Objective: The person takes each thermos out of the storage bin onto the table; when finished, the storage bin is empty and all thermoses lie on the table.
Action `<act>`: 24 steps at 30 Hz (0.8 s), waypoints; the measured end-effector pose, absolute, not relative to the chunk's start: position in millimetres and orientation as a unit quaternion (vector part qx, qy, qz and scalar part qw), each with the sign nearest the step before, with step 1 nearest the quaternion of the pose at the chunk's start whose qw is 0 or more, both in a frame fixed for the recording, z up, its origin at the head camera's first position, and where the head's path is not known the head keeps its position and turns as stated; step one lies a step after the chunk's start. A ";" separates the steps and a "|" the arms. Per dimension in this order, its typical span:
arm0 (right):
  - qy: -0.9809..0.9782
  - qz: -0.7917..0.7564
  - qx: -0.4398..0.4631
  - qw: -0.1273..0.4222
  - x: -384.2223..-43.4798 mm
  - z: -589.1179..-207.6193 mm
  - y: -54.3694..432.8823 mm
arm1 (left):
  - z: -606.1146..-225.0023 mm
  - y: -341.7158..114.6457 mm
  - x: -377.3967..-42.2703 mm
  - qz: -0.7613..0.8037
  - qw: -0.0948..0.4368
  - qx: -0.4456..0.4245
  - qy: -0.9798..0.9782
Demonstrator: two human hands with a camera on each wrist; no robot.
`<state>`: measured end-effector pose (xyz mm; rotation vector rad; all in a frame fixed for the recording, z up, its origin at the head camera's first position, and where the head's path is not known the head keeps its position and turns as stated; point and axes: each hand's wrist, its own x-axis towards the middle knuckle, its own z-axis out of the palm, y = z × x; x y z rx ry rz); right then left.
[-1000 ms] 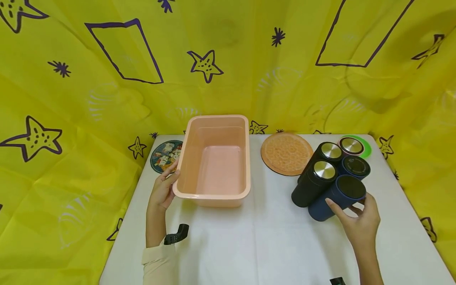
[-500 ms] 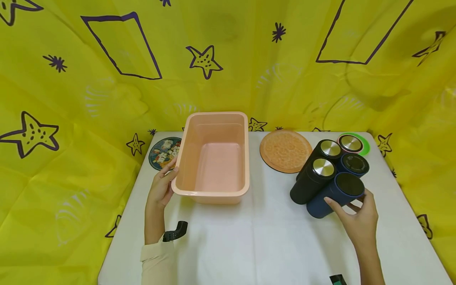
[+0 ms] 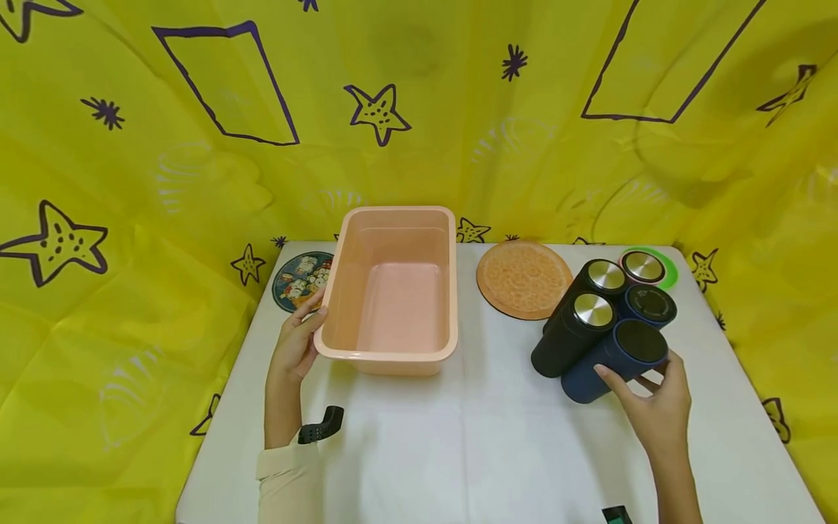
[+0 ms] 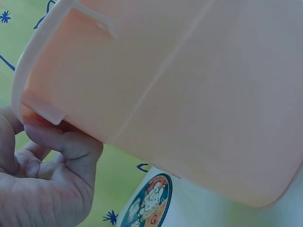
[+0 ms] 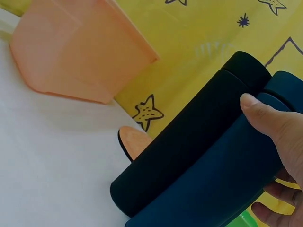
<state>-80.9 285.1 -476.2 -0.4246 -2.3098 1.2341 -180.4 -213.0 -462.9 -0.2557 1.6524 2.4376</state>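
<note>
My left hand (image 3: 294,349) grips the left rim of a peach-coloured plastic basin (image 3: 386,356), its thumb at the near left corner. Nothing lies inside the basin. On the right, my right hand (image 3: 657,407) holds a navy blue thermos flask (image 3: 585,378) near its top, thumb on the front and the other fingers behind. In the right wrist view, that flask (image 5: 208,170) stands right alongside a black thermos (image 5: 184,142). Behind are another black flask (image 3: 606,275), a second navy flask (image 3: 651,304) and one with a silver lid and pink edge (image 3: 644,267).
A round orange mat (image 3: 524,280) lies between the basin and the flasks. A dark patterned round mat (image 3: 301,280) is partly covered by the basin at left. A bright green disc (image 3: 669,273) shows behind the flasks. Yellow printed cloth (image 3: 419,167) surrounds the white table (image 3: 406,458).
</note>
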 end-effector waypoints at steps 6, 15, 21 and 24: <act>-0.847 0.444 -0.162 0.242 -78.6 -474.4 287.2 | -464.6 -208.5 -179.7 0.821 0.082 -0.082 0.560; -0.840 0.432 -0.158 0.287 -71.0 -466.9 291.5 | -467.5 -202.7 -176.1 0.774 0.045 -0.110 0.622; -0.840 0.381 -0.152 0.355 -70.2 -443.9 294.0 | -458.0 -202.6 -174.7 0.595 -0.039 -0.108 0.795; -0.844 0.343 -0.120 0.394 -73.9 -418.7 294.0 | -442.7 -200.5 -174.7 0.477 -0.090 -0.069 0.871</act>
